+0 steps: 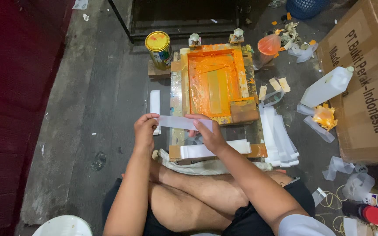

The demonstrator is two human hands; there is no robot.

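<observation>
I hold a thin translucent white plastic strip (pixel 178 122) stretched between both hands, above the near edge of an orange-stained screen-printing frame (pixel 215 83). My left hand (pixel 145 131) pinches the strip's left end. Its right end is gripped by my right hand (pixel 206 131). A small wooden squeegee block (pixel 244 111) rests in the frame's near right corner. Under my hands, another white strip (pixel 197 150) lies on the wooden base board (pixel 259 150). I sit cross-legged on the floor.
A yellow-lidded tin (pixel 159 48) stands left of the frame. A stack of white strips (pixel 155 105) lies left, a bigger pile (pixel 278 135) right. A white plastic jug (pixel 327 87) leans by a large cardboard box (pixel 364 78). Orange bag (pixel 268 46), rubber bands and jars lie at right.
</observation>
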